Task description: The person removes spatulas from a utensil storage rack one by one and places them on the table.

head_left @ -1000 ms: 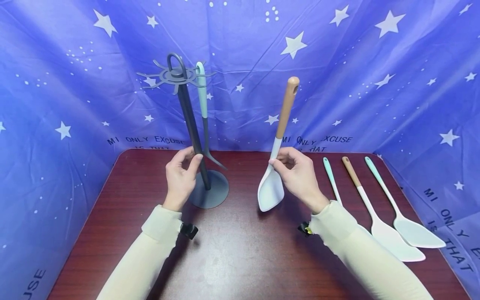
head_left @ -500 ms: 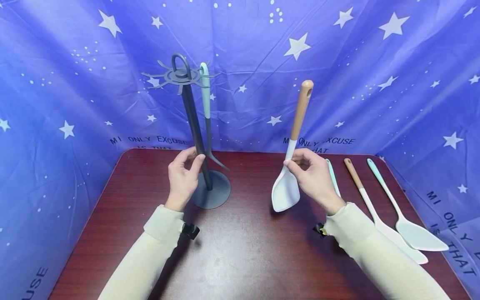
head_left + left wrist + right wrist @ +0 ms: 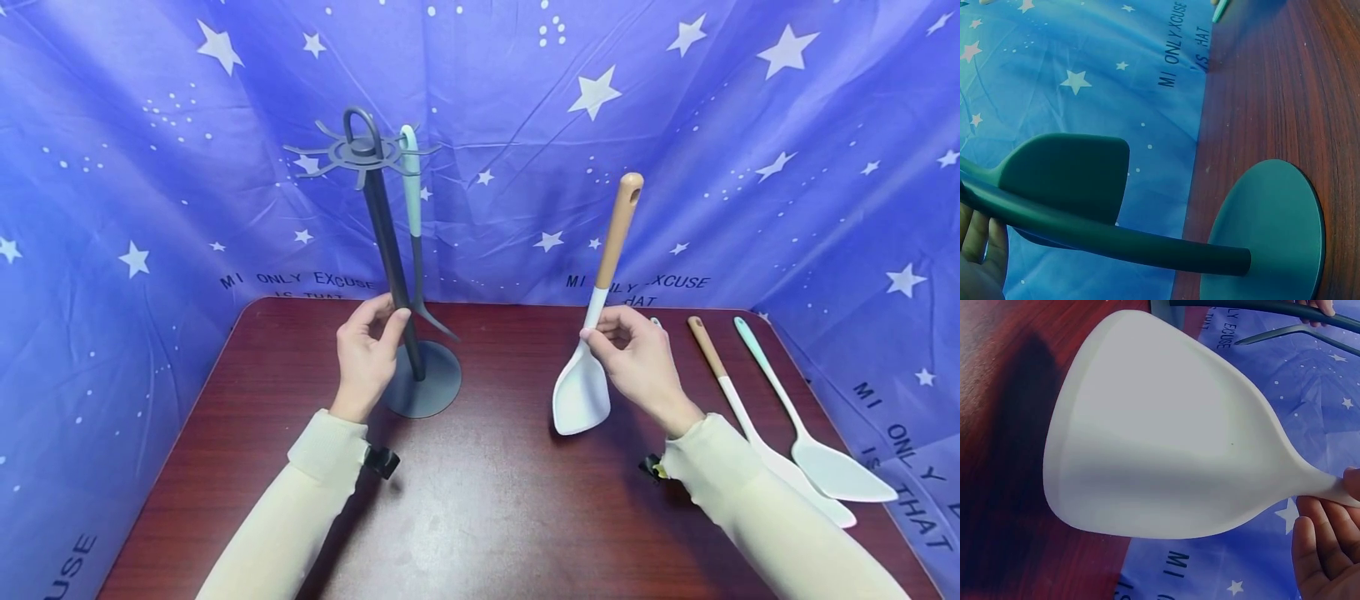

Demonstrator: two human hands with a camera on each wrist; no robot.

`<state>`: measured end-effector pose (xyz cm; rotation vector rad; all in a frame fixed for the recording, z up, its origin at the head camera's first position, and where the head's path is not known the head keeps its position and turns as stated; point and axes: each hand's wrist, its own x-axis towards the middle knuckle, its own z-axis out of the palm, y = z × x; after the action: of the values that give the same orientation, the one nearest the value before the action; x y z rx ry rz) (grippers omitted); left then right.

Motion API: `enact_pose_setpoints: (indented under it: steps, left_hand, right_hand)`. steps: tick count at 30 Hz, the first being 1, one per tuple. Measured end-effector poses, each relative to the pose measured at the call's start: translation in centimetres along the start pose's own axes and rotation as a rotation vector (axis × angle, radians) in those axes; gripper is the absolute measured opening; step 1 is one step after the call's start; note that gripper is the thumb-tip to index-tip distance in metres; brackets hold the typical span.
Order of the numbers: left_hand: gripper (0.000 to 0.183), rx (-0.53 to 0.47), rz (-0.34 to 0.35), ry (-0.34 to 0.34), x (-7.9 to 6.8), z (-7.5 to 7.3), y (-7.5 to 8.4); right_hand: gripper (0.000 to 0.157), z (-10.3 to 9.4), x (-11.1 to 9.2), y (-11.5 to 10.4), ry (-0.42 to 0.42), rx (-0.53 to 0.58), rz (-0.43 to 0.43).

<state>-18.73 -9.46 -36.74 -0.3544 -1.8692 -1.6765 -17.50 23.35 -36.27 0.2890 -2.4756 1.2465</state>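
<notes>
My left hand [image 3: 363,358] pinches the pole of a dark grey utensil stand [image 3: 386,242], which stands on its round base with a ring of hooks on top. A turner with a mint handle [image 3: 412,200] hangs from one hook on the stand's right; its dark blade [image 3: 1075,178] shows broadly in the left wrist view. My right hand [image 3: 645,358] pinches the white neck of a spatula [image 3: 581,396] with a wooden handle. It is nearly upright, handle up and leaning right, apart from the stand. In the right wrist view, its wide white blade [image 3: 1160,425] fills the middle.
On the right of the dark red table [image 3: 480,517] lie a wooden-handled white turner [image 3: 735,408] and a mint-handled pale turner [image 3: 832,467]. Another mint handle tip [image 3: 656,322] peeks out behind my right hand. A blue star-printed curtain [image 3: 495,92] encloses the table.
My right hand has moved rightward and slightly lower with the spatula, away from the stand, now covering most of one mint-handled utensil. My left hand keeps its hold on the pole.
</notes>
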Motion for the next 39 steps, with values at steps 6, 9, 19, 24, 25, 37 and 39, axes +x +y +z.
enact_pose_setpoints:
  steps: [6,9,19,24,25,37,39]
  left_hand:
    - [0.018,0.004,-0.01,-0.002,-0.1,0.0,0.0]
    - [0.018,0.0,-0.017,-0.003,-0.1,0.0,0.0]
    - [0.018,-0.016,-0.028,-0.01,0.0,0.0,-0.2]
    - [0.019,-0.028,-0.03,-0.007,0.0,-0.1,-0.3]
    - [0.019,-0.028,-0.03,-0.007,0.0,-0.1,-0.3]
    - [0.018,-0.003,-0.035,-0.007,0.0,-0.1,0.0]
    - [0.018,0.0,-0.03,-0.008,0.0,-0.1,0.0]
  right_hand:
    - [0.013,-0.5,-0.3,0.4,0.01,-0.027,0.005]
    - [0.013,-0.8,-0.3,0.8,0.015,-0.04,0.004]
    - [0.013,-1.9,-0.7,1.8,-0.009,-0.111,0.02]
    - [0.014,-2.4,-1.0,2.1,-0.052,-0.16,0.052]
    - [0.014,-2.5,-1.0,2.2,-0.063,-0.169,0.059]
    - [0.013,-3.3,-1.4,3.7,-0.154,-0.248,0.137]
    - [0.013,-3.3,-1.6,3.8,-0.158,-0.255,0.14]
